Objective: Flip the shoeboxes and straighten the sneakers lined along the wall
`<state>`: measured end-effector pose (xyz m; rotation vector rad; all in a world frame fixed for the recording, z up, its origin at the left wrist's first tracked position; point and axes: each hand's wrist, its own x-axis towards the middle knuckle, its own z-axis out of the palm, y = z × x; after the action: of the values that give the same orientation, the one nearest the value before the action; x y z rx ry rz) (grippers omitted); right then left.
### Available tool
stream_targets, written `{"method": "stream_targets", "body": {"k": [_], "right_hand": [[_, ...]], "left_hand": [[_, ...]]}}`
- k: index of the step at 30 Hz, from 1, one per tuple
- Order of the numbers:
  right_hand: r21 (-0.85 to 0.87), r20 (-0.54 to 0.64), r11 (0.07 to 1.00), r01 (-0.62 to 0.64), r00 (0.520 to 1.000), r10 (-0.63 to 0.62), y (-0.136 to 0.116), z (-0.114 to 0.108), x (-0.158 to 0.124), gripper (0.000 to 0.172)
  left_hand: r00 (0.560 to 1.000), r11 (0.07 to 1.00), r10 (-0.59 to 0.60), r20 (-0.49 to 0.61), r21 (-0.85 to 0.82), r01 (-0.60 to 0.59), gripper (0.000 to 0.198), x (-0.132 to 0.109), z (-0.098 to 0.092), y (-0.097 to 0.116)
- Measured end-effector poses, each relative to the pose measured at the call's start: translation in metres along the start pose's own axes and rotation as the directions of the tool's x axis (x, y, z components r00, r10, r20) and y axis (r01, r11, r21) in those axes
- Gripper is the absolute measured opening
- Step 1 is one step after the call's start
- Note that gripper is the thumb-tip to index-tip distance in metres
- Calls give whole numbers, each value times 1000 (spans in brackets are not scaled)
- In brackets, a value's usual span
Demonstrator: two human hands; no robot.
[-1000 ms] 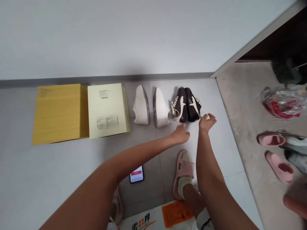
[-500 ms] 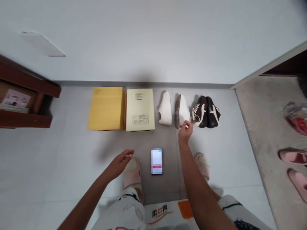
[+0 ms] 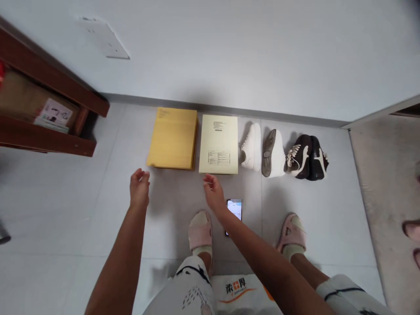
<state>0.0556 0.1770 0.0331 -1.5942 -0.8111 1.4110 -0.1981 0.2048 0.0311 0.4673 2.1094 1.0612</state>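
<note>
Around centre-left, left hand (image 3: 139, 187) and right hand (image 3: 214, 191) are hovering empty, half-curled, near shoeboxes (image 3: 218, 142); centre-right, sneakers (image 3: 278, 155) are lying unboxed.

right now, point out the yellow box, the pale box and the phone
Yellow box (image 3: 173, 138): head view, middle of top face.
Pale box (image 3: 218, 142): head view, middle of top face.
Phone (image 3: 235, 209): head view, lit screen.

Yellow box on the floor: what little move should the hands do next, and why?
Perhaps ease the left hand forward to the left side of the yellow box. That hand looks empty and is just by the box's near left corner, while the right hand is at the near edge of the cream box beside it.
</note>
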Motion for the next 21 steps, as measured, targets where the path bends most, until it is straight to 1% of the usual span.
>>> {"method": "stream_targets", "body": {"k": [1, 3, 6, 8, 10, 12, 14, 18, 21], "right_hand": [[10, 31, 1000, 8, 999, -8, -3, 13, 4, 40], [17, 85, 1000, 15, 996, -17, -8, 39, 17, 50], [-66, 135, 998, -2, 991, 11, -18, 74, 44, 66], [-158, 130, 986, -43, 990, 64, -26, 93, 67, 77], [-227, 104, 971, -80, 989, 106, -35, 106, 90, 84], [-259, 73, 961, -95, 990, 118, -44, 113, 113, 87], [-268, 43, 958, -104, 992, 120, -52, 114, 131, 88], [-241, 12, 961, -136, 990, 143, -63, 104, 153, 92], [-211, -1, 966, -148, 988, 151, -64, 92, 165, 88]], "left_hand": [[1000, 1000, 4, -30, -27, -5, 56, 13, 3, 0], [999, 998, 8, -36, -59, -11, 55, 35, 9, 0], [1000, 997, -2, 25, -72, 4, 57, 61, 16, 6], [998, 998, 0, 66, -62, 4, 58, 76, 19, 12], [996, 999, 8, 87, -46, -4, 59, 90, 22, 18], [996, 999, 12, 83, -38, -8, 60, 101, 23, 22], [998, 999, 4, 66, -46, -1, 62, 107, 22, 22], [998, 997, -37, 50, -72, 41, 64, 106, 15, 14], [997, 995, -63, 55, -79, 67, 64, 101, 8, 7]]}}
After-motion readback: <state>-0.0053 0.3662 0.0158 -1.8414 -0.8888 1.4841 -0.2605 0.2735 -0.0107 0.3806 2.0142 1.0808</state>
